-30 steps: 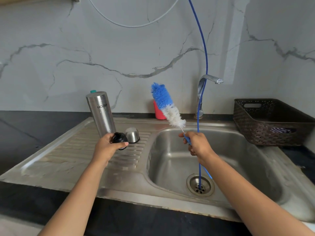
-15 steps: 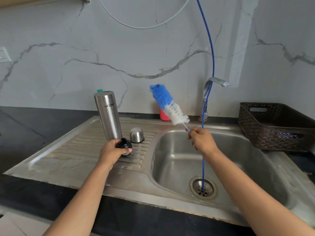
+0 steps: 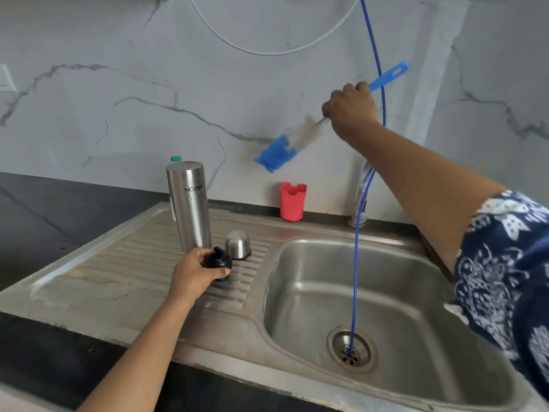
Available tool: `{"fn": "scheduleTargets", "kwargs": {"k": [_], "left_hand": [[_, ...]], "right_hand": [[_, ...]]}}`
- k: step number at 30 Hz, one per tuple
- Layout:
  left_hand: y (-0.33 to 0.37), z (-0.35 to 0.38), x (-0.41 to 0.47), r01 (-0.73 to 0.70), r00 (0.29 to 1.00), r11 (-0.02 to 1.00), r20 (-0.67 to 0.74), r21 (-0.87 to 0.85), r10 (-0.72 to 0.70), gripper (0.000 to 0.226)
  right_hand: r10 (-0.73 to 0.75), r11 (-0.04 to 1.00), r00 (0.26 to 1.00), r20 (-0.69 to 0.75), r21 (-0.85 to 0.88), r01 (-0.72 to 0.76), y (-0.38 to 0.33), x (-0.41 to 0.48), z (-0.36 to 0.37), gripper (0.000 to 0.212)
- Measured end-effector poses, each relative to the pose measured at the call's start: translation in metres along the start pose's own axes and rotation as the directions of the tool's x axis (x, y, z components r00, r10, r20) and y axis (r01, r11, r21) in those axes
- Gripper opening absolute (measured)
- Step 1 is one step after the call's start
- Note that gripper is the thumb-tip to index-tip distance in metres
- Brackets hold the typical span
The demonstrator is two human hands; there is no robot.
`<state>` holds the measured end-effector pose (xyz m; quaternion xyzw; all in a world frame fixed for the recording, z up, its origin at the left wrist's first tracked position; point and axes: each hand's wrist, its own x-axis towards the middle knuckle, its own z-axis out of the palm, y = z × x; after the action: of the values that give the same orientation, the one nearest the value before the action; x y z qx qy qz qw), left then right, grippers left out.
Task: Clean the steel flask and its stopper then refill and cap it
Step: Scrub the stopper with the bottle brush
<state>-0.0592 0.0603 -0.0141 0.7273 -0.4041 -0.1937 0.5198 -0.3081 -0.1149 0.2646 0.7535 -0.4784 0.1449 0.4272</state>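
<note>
Flask [image 3: 190, 206] stands upright on the ribbed draining board [image 3: 118, 263] near its back edge, lettering upside down, with 1 small steel cup [image 3: 237, 244] just beside it toward the sink [image 3: 297, 292]. Left hand [image 3: 193, 278] curls its fingers round the black stopper [image 3: 219, 260] just in front of the flask. Right hand [image 3: 350, 111], raised above the sink, is clenched on the blue handle of a bottle brush [image 3: 276, 153], bristles tilted down-left.

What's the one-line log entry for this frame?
left hand: grips black stopper beside flask | right hand: holds bottle brush raised, head tilted down | flask: inverted on drainboard
</note>
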Motion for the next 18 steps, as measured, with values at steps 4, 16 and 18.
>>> {"fn": "scheduleTargets", "kwargs": {"k": [4, 16, 18], "left_hand": [[0.012, -0.001, -0.013, -0.106, 0.994, 0.980, -0.006, 0.170, 0.109, 0.091], [0.031, 0.019, -0.037, -0.650, 0.739, 0.634, 0.153, 0.419, 0.656, 0.050], [0.030, 0.025, -0.041, -0.723, 0.684, 0.571, 0.284, 0.390, 0.672, 0.044]], "right_hand": [[-0.027, 0.992, 0.998, 0.063, -0.123, 0.035, -0.002, 0.017, 0.014, 0.029], [-0.118, 0.942, 0.985, 0.123, -0.299, 0.150, -0.011, 0.044, 0.031, 0.027], [-0.143, 0.935, 0.982, 0.123, -0.307, 0.175, -0.015, 0.047, 0.036, 0.026]]}}
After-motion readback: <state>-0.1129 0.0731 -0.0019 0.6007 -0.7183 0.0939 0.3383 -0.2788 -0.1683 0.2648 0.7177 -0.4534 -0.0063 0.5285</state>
